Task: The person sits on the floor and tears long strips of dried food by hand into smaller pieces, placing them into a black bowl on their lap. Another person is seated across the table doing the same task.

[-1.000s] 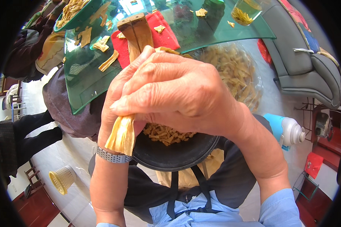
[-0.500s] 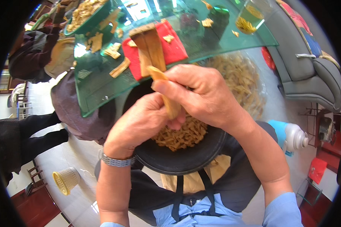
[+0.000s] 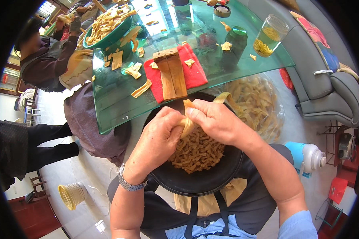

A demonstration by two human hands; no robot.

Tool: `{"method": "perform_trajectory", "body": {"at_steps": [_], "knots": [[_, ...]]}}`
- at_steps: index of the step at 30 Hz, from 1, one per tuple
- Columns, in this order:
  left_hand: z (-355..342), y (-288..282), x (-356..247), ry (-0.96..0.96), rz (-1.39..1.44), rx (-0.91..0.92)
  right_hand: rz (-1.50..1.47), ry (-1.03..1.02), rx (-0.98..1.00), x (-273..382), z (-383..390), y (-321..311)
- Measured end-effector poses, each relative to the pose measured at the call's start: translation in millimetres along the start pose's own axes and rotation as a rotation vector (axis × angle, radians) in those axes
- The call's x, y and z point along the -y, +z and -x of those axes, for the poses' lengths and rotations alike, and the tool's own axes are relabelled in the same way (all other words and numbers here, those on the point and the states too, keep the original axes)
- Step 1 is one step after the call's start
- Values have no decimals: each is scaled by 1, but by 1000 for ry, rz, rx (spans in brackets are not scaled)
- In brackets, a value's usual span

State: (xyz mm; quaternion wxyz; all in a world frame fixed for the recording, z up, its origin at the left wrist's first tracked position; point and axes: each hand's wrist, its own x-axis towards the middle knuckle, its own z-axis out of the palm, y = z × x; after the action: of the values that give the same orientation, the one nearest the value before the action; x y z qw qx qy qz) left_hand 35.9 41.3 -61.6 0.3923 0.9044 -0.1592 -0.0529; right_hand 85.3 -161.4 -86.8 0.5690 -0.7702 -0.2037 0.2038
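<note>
Both hands grip a long tan food strip [image 3: 188,124], pale and pliable, over a black bowl [image 3: 187,184] on my lap. My left hand [image 3: 160,129] is closed round its lower part. Just to the right, my right hand [image 3: 213,119] pinches the upper end between thumb and fingers. A wider yellowish strip [image 3: 228,101] shows behind the right hand, over the bowl's far rim; whether it is the same piece I cannot tell. Many short cut pieces [image 3: 199,153] lie in the bowl. Beyond my hands, a wooden block with a lengthwise slot [image 3: 172,81] rests on a red cloth [image 3: 195,73].
The glass table [image 3: 119,105] bears a green basin [image 3: 121,36] of tan pieces, loose scraps and a jar [image 3: 272,35]. A clear bag of strips [image 3: 257,101] lies right of the bowl. A person [image 3: 48,59] sits far left. A flask [image 3: 309,156] stands by my right knee.
The view has shifted, so the table sits lower and more of it shows. My hands have moved down off the wooden block's near end, and the strip is now lower between them.
</note>
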Motion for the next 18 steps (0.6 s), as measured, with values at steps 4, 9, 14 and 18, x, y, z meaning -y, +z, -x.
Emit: {"method": "perform_trajectory", "body": {"at_steps": [4,9,14,18], "knots": [[2,6,-2,6,118,-87,-489,219,292,-2,-2,-13],[0,8,-1,99,149,-4,-642,530,402,-14,-2,-8],[-1,6,2,93,87,-23,-520,462,418,-11,-3,-11],[2,11,9,-179,297,26,-150,151,174,-3,-3,-6]]}}
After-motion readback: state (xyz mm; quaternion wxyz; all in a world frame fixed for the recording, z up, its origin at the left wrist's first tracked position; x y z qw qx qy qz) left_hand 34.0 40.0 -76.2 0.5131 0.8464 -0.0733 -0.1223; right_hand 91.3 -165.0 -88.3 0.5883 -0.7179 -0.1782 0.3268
